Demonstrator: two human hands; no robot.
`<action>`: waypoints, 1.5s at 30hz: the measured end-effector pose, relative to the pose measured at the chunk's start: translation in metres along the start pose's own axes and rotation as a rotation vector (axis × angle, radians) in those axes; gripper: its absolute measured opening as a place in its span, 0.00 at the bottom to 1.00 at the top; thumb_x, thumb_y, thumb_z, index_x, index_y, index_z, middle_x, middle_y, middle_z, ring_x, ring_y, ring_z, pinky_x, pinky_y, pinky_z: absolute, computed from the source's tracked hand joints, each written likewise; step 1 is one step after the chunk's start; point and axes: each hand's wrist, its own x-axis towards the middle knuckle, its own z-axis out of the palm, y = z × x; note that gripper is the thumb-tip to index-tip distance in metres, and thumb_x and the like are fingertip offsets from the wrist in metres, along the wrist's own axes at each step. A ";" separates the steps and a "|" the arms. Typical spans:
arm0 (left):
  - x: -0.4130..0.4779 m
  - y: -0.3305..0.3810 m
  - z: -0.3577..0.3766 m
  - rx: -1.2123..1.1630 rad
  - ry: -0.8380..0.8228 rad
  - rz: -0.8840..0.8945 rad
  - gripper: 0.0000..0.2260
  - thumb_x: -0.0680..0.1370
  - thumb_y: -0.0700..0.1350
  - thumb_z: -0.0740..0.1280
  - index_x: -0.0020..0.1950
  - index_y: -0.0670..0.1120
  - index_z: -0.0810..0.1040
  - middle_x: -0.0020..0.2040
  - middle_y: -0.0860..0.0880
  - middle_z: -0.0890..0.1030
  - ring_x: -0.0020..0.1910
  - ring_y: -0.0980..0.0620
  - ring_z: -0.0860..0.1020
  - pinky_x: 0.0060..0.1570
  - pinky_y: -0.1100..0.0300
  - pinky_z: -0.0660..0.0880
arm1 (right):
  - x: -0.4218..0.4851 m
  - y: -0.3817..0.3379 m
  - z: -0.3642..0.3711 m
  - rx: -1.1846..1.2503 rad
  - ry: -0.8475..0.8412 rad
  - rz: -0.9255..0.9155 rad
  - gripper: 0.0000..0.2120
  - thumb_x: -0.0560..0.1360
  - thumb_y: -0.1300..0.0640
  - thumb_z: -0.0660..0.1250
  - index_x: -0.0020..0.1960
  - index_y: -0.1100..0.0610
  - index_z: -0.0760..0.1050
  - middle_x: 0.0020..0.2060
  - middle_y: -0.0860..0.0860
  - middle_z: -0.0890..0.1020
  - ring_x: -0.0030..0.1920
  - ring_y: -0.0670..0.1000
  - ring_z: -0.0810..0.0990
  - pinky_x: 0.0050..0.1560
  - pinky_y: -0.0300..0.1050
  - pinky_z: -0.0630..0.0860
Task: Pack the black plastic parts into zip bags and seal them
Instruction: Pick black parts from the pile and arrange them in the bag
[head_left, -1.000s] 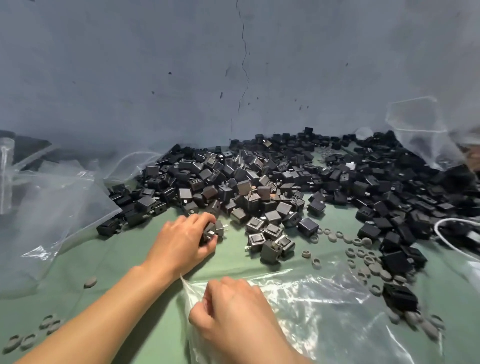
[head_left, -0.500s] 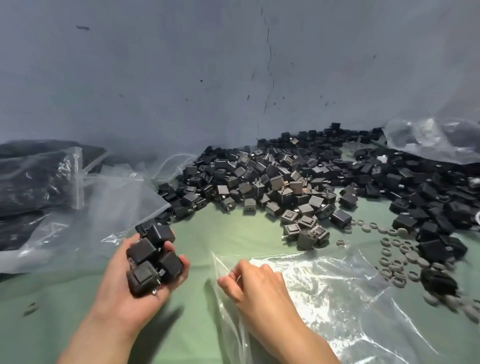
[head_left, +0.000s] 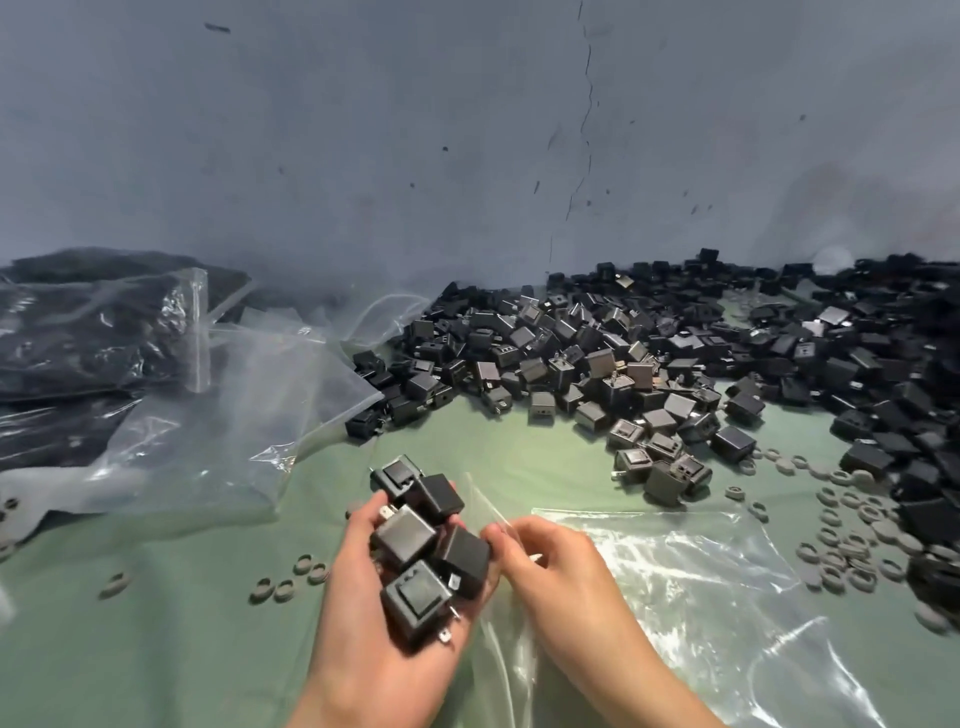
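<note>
5 black parts (head_left: 405, 538) in left hand (head_left: 358, 639), zip bag (head_left: 701, 597) in right hand (head_left: 556, 582)

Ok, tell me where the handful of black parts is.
Head view, low centre: the black parts lie in the left hand, just beside the clear zip bag whose edge the right hand pinches.

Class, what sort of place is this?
Likely a small workshop's packing bench: a big heap of black plastic parts, an empty zip bag in front, and filled bags stacked left.

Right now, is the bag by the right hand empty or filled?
Empty where visible: the clear bag lies flat; black parts sit in the left hand.
</note>
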 end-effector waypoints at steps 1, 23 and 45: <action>0.001 -0.002 0.000 0.029 -0.006 0.021 0.16 0.74 0.52 0.69 0.46 0.39 0.86 0.41 0.41 0.82 0.33 0.47 0.82 0.50 0.43 0.79 | 0.000 0.000 0.002 0.055 0.025 0.007 0.12 0.79 0.46 0.66 0.45 0.51 0.84 0.42 0.41 0.85 0.45 0.38 0.81 0.49 0.36 0.74; 0.003 -0.031 -0.025 0.778 -0.158 0.387 0.06 0.74 0.50 0.73 0.51 0.58 0.83 0.51 0.50 0.86 0.49 0.53 0.85 0.45 0.61 0.79 | -0.003 -0.012 -0.009 0.215 0.175 -0.056 0.10 0.79 0.52 0.66 0.58 0.44 0.80 0.38 0.45 0.82 0.32 0.42 0.77 0.39 0.42 0.74; -0.002 0.007 -0.052 1.439 -0.287 0.554 0.10 0.81 0.44 0.67 0.54 0.58 0.85 0.47 0.57 0.86 0.47 0.58 0.84 0.46 0.66 0.79 | -0.003 0.023 -0.045 -0.586 -0.104 -0.247 0.20 0.83 0.44 0.50 0.72 0.43 0.68 0.65 0.38 0.72 0.64 0.39 0.70 0.67 0.36 0.65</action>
